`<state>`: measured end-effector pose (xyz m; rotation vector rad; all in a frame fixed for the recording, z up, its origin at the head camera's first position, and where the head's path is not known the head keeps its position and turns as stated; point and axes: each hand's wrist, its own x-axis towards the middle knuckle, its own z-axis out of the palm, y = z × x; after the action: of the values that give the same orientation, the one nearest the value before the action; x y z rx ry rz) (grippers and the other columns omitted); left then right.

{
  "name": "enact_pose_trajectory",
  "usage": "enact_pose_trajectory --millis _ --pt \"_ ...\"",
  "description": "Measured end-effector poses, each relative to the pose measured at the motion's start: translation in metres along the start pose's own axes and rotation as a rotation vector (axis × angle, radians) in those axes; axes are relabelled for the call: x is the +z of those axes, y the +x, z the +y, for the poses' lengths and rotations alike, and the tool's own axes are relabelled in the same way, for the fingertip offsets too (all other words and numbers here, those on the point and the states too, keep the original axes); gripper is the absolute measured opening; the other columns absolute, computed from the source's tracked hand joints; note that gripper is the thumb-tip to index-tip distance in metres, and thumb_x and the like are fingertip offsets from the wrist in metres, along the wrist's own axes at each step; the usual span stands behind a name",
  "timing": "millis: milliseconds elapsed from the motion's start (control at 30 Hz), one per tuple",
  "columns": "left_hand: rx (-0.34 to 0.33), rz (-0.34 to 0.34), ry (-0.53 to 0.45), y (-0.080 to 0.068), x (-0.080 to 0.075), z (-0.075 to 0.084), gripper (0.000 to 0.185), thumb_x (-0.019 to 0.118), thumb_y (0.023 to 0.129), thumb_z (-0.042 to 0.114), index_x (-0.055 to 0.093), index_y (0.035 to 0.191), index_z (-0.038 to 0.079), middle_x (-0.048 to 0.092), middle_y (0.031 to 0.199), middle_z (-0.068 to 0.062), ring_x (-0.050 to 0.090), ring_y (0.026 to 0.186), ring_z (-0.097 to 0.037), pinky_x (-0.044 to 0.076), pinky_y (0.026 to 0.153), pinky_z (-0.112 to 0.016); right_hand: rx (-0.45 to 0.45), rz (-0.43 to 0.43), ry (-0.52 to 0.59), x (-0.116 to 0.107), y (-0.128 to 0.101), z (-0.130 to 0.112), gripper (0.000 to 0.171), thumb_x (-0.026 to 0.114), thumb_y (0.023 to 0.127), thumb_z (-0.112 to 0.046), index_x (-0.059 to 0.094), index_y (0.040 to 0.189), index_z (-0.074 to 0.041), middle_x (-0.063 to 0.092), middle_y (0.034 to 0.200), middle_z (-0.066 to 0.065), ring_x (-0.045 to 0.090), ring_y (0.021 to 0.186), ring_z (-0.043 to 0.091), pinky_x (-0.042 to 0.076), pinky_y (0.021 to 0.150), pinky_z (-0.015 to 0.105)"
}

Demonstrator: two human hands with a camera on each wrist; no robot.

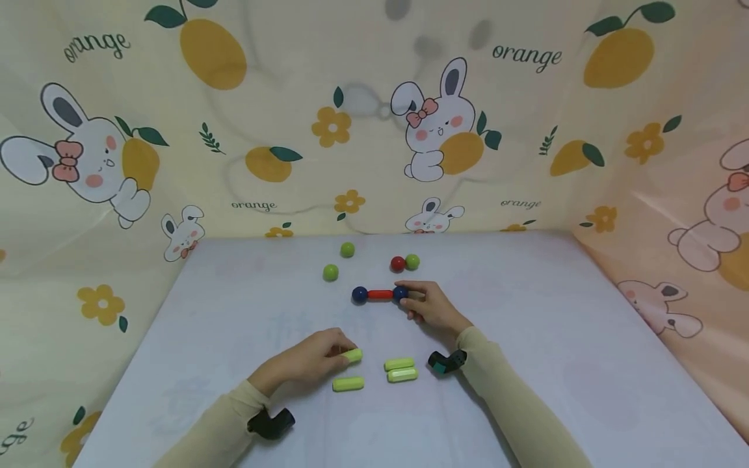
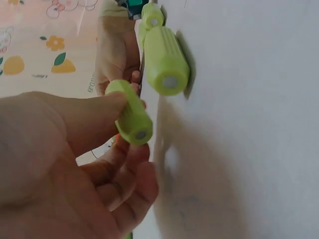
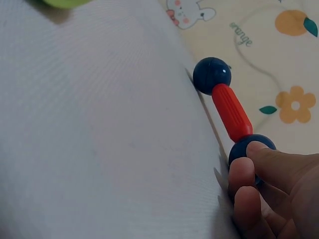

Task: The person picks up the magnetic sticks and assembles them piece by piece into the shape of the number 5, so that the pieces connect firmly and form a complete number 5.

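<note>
Fingers of the left hand (image 1: 310,364) curl round a green rod (image 1: 352,355), pinching it just above the white table (image 1: 526,364) (thumb on top in the wrist view); a second green rod (image 1: 348,384) lies just beside, a pair of green rods (image 1: 400,369) to its right. The right hand (image 1: 433,309) grips one dark blue ball (image 1: 400,293) of a red rod (image 1: 380,294) with the other blue ball (image 1: 359,295) at its far end, lying mid-table.
</note>
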<state>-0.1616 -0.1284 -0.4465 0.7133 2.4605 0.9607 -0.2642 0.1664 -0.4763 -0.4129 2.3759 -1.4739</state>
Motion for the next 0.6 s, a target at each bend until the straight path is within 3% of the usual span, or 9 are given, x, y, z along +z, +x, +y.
enact_pose_trajectory --millis 233,400,600 --pt "0.01 0.094 -0.101 0.011 -0.002 -0.009 0.028 0.06 0.101 0.015 0.066 0.125 0.003 0.069 0.111 -0.005 0.06 0.099 -0.014 0.051 0.088 -0.031 0.016 -0.012 0.013 0.0 0.001 0.002 0.048 0.062 0.1 -0.008 0.053 0.146 -0.012 0.066 0.081 0.009 0.057 0.061 0.014 0.049 0.056 0.022" --pt "-0.045 0.115 -0.205 0.022 -0.003 -0.01 0.029 0.062 0.1 0.015 0.065 0.126 0.003 0.072 0.11 -0.005 0.064 0.103 -0.015 0.053 0.094 -0.038 0.001 -0.015 0.009 0.0 0.001 0.002 0.047 0.061 0.1 -0.008 0.053 0.147 -0.011 0.067 0.09 0.012 0.057 0.062 0.014 0.049 0.056 0.022" --pt "-0.125 0.144 -0.289 0.036 -0.003 -0.009 0.032 0.068 0.097 0.019 0.066 0.122 -0.001 0.076 0.097 -0.006 0.064 0.085 -0.01 0.053 0.08 -0.028 -0.007 -0.016 0.01 -0.001 0.001 0.002 0.046 0.061 0.1 -0.007 0.053 0.146 -0.01 0.067 0.094 0.016 0.056 0.062 0.014 0.048 0.055 0.021"
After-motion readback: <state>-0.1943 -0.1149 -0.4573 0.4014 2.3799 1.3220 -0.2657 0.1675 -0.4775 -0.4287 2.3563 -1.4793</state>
